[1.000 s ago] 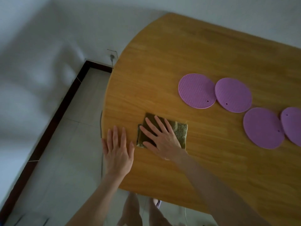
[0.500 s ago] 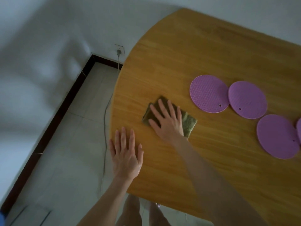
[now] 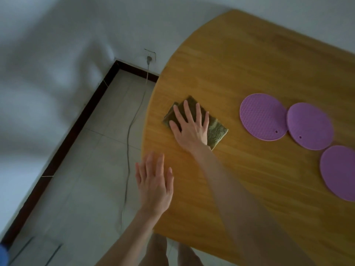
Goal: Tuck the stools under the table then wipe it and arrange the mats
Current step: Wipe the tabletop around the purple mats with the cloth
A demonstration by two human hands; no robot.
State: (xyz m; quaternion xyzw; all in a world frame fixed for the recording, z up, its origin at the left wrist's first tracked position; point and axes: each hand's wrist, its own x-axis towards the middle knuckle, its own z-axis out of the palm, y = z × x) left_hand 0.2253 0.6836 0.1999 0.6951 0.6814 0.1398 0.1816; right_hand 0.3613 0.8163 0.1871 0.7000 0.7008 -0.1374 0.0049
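1. The right hand presses flat, fingers spread, on the folded green cloth near the wooden bench's left edge.
2. The left hand lies released, fingers straight, at the bench edge.
3. Three purple mats lie right of the cloth.

One wooden counter is in view, and one folded green cloth lies on it. There are three round purple mats, all to the right of the cloth: the nearest mat, the middle mat and the farthest mat, which is cut off by the frame edge. Two hands show: the right hand on the cloth and the left hand below and left of the cloth. One wall socket sits up and left of the cloth, with one cable hanging from it. Two bare legs show below the cloth.
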